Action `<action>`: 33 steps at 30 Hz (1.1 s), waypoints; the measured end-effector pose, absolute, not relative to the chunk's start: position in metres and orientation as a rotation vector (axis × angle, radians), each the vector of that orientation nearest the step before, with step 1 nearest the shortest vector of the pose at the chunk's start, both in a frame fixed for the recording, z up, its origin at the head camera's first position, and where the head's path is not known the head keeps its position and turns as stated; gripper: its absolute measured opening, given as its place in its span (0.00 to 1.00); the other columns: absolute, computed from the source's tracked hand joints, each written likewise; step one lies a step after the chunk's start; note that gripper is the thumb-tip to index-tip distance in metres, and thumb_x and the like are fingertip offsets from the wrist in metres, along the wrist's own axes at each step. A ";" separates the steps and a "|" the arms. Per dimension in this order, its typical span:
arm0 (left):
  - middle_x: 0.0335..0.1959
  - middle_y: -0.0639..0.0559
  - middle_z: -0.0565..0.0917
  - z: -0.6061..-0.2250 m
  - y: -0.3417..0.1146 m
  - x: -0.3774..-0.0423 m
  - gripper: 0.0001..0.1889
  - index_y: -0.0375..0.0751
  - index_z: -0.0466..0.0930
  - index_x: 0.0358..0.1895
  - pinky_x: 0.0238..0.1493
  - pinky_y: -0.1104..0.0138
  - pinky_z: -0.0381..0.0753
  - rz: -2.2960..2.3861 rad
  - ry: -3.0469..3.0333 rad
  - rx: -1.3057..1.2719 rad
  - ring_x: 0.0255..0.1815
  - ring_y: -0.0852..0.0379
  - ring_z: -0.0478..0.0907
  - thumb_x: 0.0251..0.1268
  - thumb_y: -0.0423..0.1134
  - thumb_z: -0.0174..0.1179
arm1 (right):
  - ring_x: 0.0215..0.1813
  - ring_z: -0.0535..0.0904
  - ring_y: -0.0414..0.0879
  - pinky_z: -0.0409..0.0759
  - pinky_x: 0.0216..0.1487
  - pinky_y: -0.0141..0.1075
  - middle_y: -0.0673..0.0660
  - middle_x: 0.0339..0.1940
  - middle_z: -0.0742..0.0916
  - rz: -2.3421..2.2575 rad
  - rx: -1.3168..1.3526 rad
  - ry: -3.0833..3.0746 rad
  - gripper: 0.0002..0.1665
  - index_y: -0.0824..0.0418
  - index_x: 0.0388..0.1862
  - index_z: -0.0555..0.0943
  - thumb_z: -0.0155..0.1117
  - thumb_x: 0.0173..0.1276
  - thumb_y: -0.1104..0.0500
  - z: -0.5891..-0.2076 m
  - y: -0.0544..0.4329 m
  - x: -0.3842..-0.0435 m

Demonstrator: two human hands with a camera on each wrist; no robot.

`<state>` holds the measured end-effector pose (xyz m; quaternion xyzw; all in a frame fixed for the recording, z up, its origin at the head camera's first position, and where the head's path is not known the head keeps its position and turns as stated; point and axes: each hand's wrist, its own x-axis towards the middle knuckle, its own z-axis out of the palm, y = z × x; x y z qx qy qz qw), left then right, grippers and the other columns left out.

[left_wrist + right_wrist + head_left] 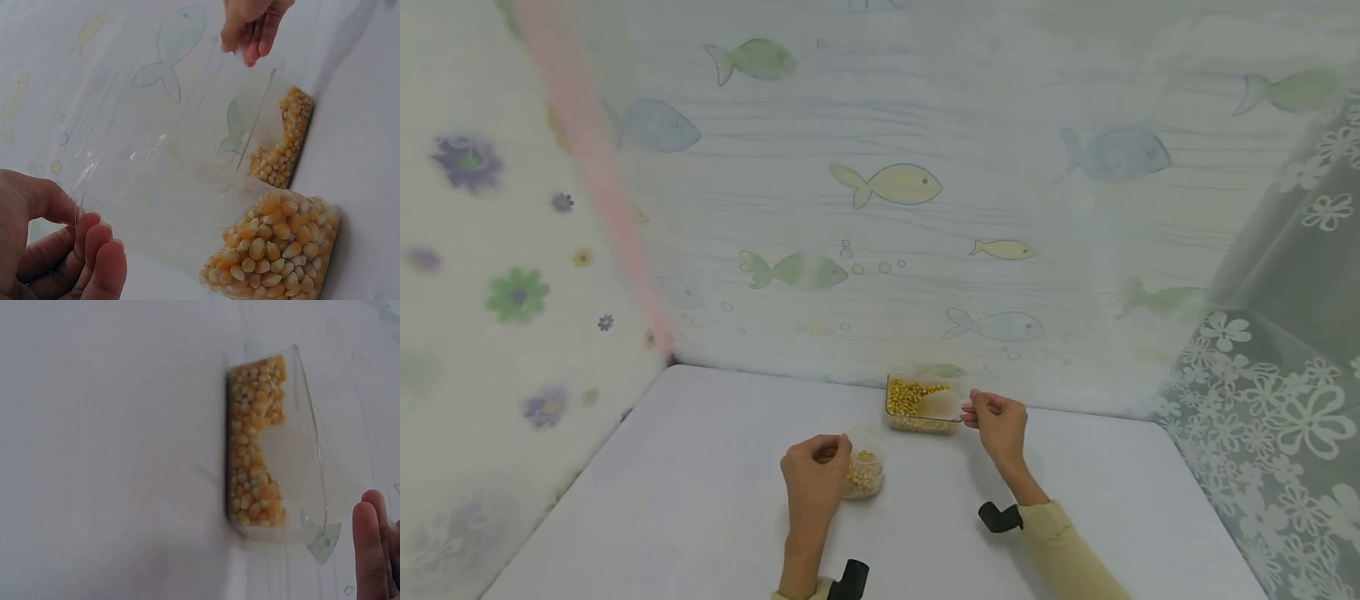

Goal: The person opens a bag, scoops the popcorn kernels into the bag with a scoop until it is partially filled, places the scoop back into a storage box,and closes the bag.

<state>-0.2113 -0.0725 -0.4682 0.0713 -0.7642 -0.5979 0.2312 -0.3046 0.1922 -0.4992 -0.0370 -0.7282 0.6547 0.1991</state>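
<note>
My left hand [816, 471] pinches the upper edge of a clear plastic bag [131, 206] between thumb and fingers. Corn kernels [275, 247] fill the bottom of the bag, which sits on the table. Beyond it stands a clear rectangular container [922, 427], partly filled with yellow corn kernels [904, 396]. A translucent white scoop [290, 456] dips into those kernels, its blade leaning toward the container's right side. My right hand [1003, 425] pinches the scoop's handle end just past the container's right rim. The fingers [369, 540] hide most of the handle.
A white-covered table [715, 467] lies under everything. Behind its far edge hangs a pale curtain [887, 292] with fish drawings, close to the container. A flowered panel [512, 375] stands at the left and a floral lace curtain [1262, 433] at the right.
</note>
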 end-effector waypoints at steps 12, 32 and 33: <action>0.23 0.50 0.86 -0.468 -0.071 -0.210 0.05 0.36 0.90 0.30 0.29 0.70 0.82 -1.666 -2.140 0.151 0.23 0.59 0.81 0.63 0.31 0.66 | 0.26 0.88 0.39 0.86 0.34 0.32 0.58 0.26 0.90 2.121 -0.315 -1.994 0.24 0.85 0.57 0.76 0.59 0.77 0.61 -0.506 0.191 -0.313; 0.23 0.50 0.86 -0.467 -0.070 -0.210 0.05 0.35 0.89 0.30 0.29 0.70 0.81 -1.675 -2.161 0.171 0.24 0.59 0.81 0.63 0.32 0.66 | 0.31 0.88 0.36 0.85 0.42 0.28 0.49 0.25 0.89 2.531 -0.559 -1.732 0.30 0.81 0.70 0.64 0.55 0.80 0.60 -0.510 0.197 -0.308; 0.22 0.51 0.86 -0.467 -0.070 -0.211 0.05 0.35 0.89 0.30 0.29 0.70 0.82 -1.677 -2.156 0.166 0.24 0.59 0.81 0.63 0.31 0.66 | 0.32 0.88 0.36 0.85 0.42 0.27 0.49 0.25 0.89 2.548 -0.568 -1.707 0.28 0.79 0.68 0.66 0.55 0.80 0.60 -0.510 0.197 -0.308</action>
